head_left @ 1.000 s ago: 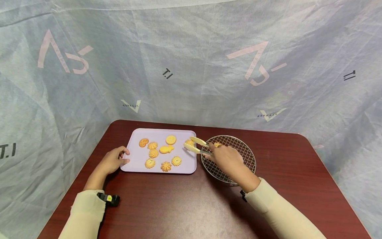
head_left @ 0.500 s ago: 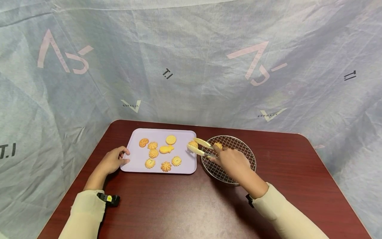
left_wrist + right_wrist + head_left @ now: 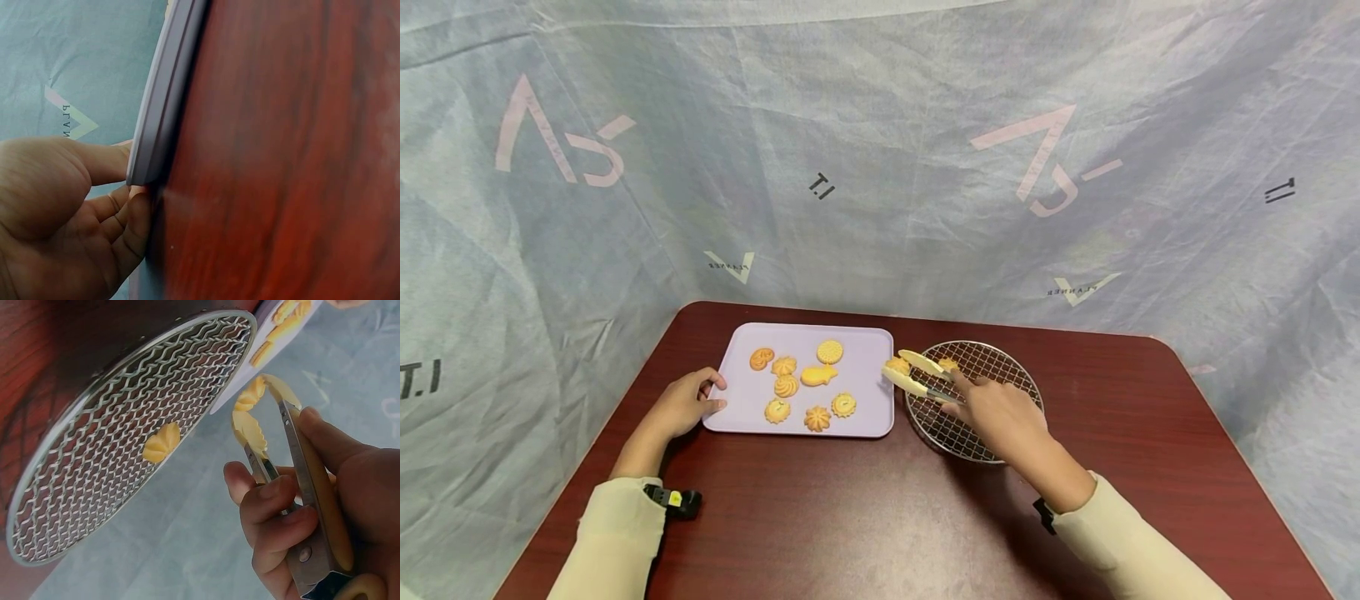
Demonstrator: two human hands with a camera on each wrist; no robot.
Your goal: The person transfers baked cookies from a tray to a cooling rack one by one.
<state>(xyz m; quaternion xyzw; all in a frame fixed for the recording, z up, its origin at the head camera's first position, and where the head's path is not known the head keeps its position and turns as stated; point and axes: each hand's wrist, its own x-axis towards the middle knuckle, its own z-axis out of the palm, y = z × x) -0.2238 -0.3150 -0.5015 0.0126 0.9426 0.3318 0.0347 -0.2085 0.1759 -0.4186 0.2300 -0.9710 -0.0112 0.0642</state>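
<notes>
My right hand (image 3: pixel 1003 417) grips a pair of tongs (image 3: pixel 306 487) with cream tips. Between the tips is a ridged cookie (image 3: pixel 251 394), held up where the tray and the round rack come close. At the left, my left hand (image 3: pixel 685 402) pinches the edge of the lilac tray (image 3: pixel 865 423), thumb on top and fingers below in the left wrist view. Several cookies lie on the tray, among them a fish-shaped cookie (image 3: pixel 817 377) and a round cookie (image 3: pixel 830 352). Another ridged cookie (image 3: pixel 162 442) rests on the round wire rack (image 3: pixel 94 481).
The dark red-brown table (image 3: pixel 820 508) carries the tray on the left and the rack beside it on the right. Grey fabric (image 3: pixel 880 167) with printed letters hangs behind and around the table.
My right hand has moved right with the tongs, carrying the ridged cookie from the tray's right side out past its edge toward the rack. The left hand and tray stay in place.
</notes>
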